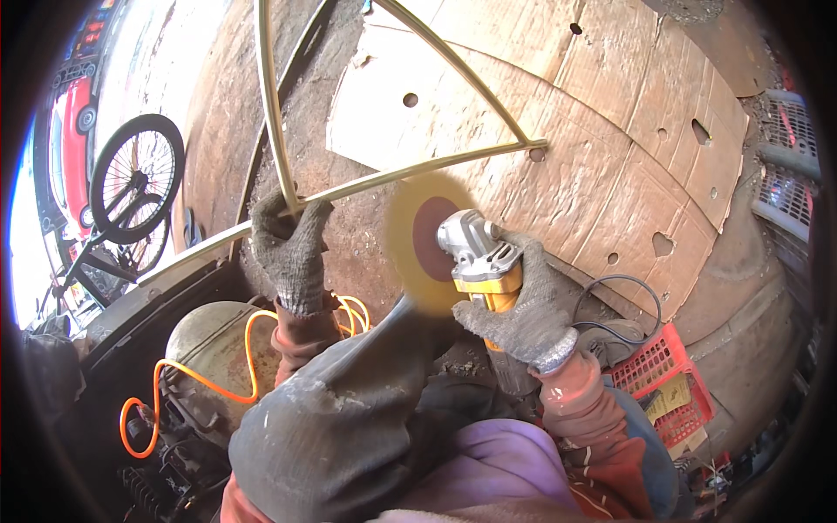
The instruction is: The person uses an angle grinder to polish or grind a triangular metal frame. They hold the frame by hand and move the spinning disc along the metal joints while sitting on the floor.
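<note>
Head view: in the middle of the scene, metal frame (397,174) of slim, pale bars, meeting at corners left and right and reaching out past the far edge. Probably stiff and fairly light for its length, though apt to swing or chatter with support at one corner only; likely smooth, perhaps sharp at any bare end. Best held close to a joint, well apart from the disc (429,244). Pinched at the left corner by the gloved left hand (292,248), with thumb and fingers closed about the bars.

Just near of the cross bar, angle grinder (486,263) in yellow and silver, with its wide disc blurred as if turning. Cannot tell contact from a slight gap between rim and bar. Likely dense, nose-heavy and inclined to kick; best gripped round the body, behind the metal head. Wrapped there by the gloved right hand (523,309), with thumb on the left side and fingers partly hidden.

Farther out: to the far right, flattened cardboard (628,157) with holes; to the near right, looped dark cable (646,288) and red crate (649,357); to the near left, orange hose (212,384) across a rounded tank (205,338); to the far left, bicycle wheel (137,181), with red car (70,157) beyond.
</note>
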`<state>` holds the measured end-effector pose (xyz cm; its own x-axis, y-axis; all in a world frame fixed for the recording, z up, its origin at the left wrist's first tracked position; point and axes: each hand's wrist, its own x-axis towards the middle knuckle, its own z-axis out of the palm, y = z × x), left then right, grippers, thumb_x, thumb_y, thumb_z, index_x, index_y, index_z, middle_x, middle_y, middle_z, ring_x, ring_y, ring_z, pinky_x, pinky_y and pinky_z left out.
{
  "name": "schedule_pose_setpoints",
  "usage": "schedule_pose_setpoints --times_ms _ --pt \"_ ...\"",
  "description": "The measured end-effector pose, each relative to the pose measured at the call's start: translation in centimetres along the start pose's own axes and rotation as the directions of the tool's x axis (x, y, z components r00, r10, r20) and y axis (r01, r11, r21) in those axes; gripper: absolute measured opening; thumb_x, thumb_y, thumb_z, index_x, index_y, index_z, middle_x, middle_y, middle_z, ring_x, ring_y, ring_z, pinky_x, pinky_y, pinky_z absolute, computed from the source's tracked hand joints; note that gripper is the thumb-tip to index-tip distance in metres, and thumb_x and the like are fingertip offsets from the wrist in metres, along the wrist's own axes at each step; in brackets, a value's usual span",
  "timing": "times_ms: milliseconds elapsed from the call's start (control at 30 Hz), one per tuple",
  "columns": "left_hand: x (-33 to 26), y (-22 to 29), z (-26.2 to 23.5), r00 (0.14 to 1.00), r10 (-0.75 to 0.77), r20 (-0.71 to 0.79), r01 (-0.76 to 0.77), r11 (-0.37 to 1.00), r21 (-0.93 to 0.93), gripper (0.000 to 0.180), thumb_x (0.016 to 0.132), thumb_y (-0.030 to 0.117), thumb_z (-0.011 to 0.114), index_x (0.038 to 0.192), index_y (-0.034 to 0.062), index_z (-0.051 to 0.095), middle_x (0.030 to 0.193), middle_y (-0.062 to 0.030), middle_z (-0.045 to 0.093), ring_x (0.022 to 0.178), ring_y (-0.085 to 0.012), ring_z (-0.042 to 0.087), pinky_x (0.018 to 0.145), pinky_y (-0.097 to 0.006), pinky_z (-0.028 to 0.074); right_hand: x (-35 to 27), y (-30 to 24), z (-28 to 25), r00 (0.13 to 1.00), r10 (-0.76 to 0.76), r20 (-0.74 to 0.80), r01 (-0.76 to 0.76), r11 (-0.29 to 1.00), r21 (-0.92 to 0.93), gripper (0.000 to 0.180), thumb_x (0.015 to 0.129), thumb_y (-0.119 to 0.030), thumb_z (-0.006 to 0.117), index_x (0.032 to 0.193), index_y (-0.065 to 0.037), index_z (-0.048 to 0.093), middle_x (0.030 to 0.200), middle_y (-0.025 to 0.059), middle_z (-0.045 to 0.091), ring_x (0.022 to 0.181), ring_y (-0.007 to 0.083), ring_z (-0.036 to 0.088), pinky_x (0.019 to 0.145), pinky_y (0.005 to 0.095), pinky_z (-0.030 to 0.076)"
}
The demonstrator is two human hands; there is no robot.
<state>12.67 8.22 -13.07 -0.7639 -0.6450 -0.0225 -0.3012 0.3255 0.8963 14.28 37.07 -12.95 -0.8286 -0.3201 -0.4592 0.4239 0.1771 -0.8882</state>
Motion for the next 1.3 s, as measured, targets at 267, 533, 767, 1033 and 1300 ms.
schedule_pose_setpoints --times_ms 267,533,767,1033,1300 --pt "0.3 -0.1 -0.1 1.000 -0.010 0.022 0.009 1.000 0.008 0.043 0.084 0.000 0.082 0.123 -0.0006 0.062 0.083 -0.0065 0.068 0.053 -0.0063 0.054 0.044 -0.020 0.040 -0.1 0.2 0.2 0.999 0.016 -0.028 -0.015 0.999 0.030 0.086 0.071 -0.018 0.094 0.139 -0.002 0.044 0.128 0.0162 0.059 0.118 0.0263 0.061 0.102 0.0414 0.051" --pt "0.4 0.5 -0.1 0.998 -0.064 0.019 0.063 0.997 0.052 0.040 0.085 0.000 0.081 0.120 -0.0005 0.062 0.081 -0.0061 0.068 0.052 -0.0060 0.052 0.043 -0.021 0.039 0.3 0.3 0.7 1.000 -0.007 -0.008 0.008 0.996 0.084 0.088 0.072 -0.020 0.093 0.142 -0.003 0.044 0.131 0.0181 0.058 0.122 0.0281 0.059 0.104 0.0429 0.049" --pt "0.6 0.4 -0.1 0.996 -0.079 0.030 0.078 0.996 0.045 0.039 0.085 0.001 0.081 0.119 -0.0011 0.062 0.080 -0.0058 0.068 0.052 -0.0055 0.051 0.043 -0.021 0.039 0.5 0.5 0.9 0.996 -0.083 -0.043 0.083 0.996 0.011 0.087 0.071 -0.020 0.093 0.141 -0.003 0.044 0.131 0.0189 0.058 0.123 0.0289 0.059 0.105 0.0431 0.049" --pt "0.6 0.9 0.0 0.997 -0.081 0.009 0.080 0.991 0.104 0.037 0.086 0.003 0.081 0.118 -0.0009 0.063 0.077 -0.0038 0.066 0.051 -0.0051 0.051 0.044 -0.021 0.038 0.5 -0.3 0.3 1.000 -0.016 -0.012 0.016 1.000 0.019 0.088 0.071 -0.020 0.094 0.141 -0.003 0.044 0.130 0.0176 0.059 0.121 0.0276 0.060 0.103 0.0418 0.050" --pt "0.6 1.2 0.2 0.995 -0.097 0.011 0.095 0.989 0.117 0.037 0.085 0.002 0.081 0.117 -0.0006 0.064 0.073 -0.0022 0.064 0.051 -0.0050 0.050 0.044 -0.021 0.038 0.3 1.3 1.1 0.995 -0.083 -0.057 0.083 0.997 -0.005 0.087 0.072 -0.022 0.093 0.141 -0.003 0.044 0.128 0.0183 0.059 0.119 0.0287 0.061 0.102 0.0425 0.051"
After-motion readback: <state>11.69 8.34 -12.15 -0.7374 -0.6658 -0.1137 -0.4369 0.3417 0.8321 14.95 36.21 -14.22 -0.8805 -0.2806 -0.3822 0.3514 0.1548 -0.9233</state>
